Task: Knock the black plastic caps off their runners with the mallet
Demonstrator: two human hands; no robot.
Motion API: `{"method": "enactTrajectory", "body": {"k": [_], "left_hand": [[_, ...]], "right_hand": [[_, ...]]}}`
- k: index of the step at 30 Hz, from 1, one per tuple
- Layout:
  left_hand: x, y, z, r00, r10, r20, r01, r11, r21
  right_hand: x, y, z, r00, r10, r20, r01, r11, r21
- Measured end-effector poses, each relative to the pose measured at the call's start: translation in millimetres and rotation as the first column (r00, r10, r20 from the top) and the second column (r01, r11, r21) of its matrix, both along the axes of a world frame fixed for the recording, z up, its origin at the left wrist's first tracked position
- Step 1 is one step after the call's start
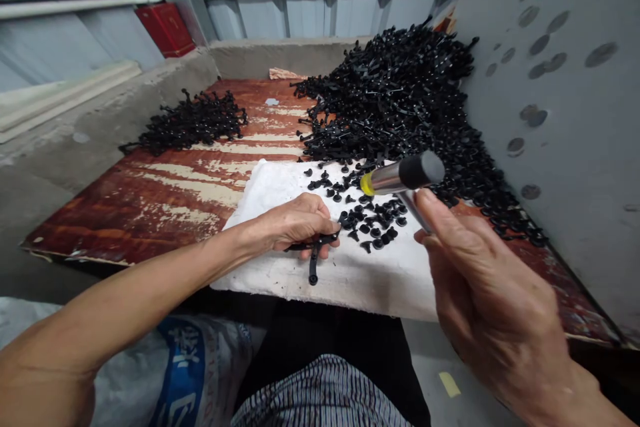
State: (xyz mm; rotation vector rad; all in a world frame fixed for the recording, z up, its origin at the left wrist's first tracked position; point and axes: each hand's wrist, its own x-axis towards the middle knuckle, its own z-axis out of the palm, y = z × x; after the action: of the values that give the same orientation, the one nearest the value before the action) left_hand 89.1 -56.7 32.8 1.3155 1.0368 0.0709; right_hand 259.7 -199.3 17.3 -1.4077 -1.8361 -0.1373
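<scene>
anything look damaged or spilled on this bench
The red-brown board is badly worn, its coating scraped off in pale streaks. Small black pieces lie scattered loose on the white pad, between the left hand, shut on a black strip, and the hammer in the right hand.

The black branched runner (314,260) lay flat on the white pad (280,180), pinned under the curled fingers of the left hand (295,220), with one stem pointing toward the near edge. The small mallet (400,175), steel-bodied with one yellow face and one dark grey face, hung roughly level in the right hand (490,307), above the loose black caps (373,221).
</scene>
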Motion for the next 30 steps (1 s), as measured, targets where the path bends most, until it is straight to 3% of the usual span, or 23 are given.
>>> {"method": "enactTrajectory", "body": {"k": [4, 8, 10, 12, 14, 20, 23, 27, 30], "left_hand": [[-0.7, 2.7, -2.4, 1.000, 0.011, -0.007, -0.010, 0.998, 0.054], [-1.7, 4.3, -4.4, 1.000, -0.015, -0.002, 0.015, 0.998, 0.055], [-1.4, 4.2, -4.1, 1.000, -0.014, -0.009, 0.014, 0.999, 0.044], [-0.9, 4.0, -3.5, 1.000, -0.004, -0.023, 0.005, 0.999, 0.042], [-0.9, 4.6, -3.5, 0.999, -0.001, -0.032, 0.002, 0.999, 0.038], [-4.1, 10.4, -8.7, 0.999, -0.031, 0.036, 0.031, 1.000, 0.002], [-4.2, 11.5, -9.3, 0.999, -0.030, 0.029, 0.030, 1.000, 0.000], [-2.8, 10.2, -6.1, 0.999, -0.033, -0.003, 0.033, 0.999, 0.002], [-1.9, 8.6, -3.7, 0.998, -0.059, -0.022, 0.059, 0.998, -0.018]], "right_hand": [[0.2, 1.6, -3.3, 0.975, 0.000, 0.221, 0.024, 0.994, -0.106], [-1.6, -0.9, -0.7, 0.998, -0.027, 0.060, 0.028, 0.999, -0.016], [-1.5, 0.0, -2.0, 0.995, -0.072, 0.073, 0.070, 0.997, 0.028], [0.8, 2.5, -5.0, 0.964, -0.072, 0.255, 0.095, 0.992, -0.078], [3.5, 4.5, -5.4, 0.945, -0.044, 0.323, 0.098, 0.983, -0.153], [-3.4, 0.1, 9.8, 0.999, -0.023, 0.025, 0.022, 0.999, 0.031], [-5.2, 0.8, 4.1, 0.996, -0.041, 0.075, 0.040, 0.999, 0.012], [-0.3, 4.2, -7.1, 0.955, -0.020, 0.294, 0.071, 0.984, -0.164], [1.1, 4.7, -5.5, 0.984, -0.059, 0.167, 0.081, 0.989, -0.127]]}}
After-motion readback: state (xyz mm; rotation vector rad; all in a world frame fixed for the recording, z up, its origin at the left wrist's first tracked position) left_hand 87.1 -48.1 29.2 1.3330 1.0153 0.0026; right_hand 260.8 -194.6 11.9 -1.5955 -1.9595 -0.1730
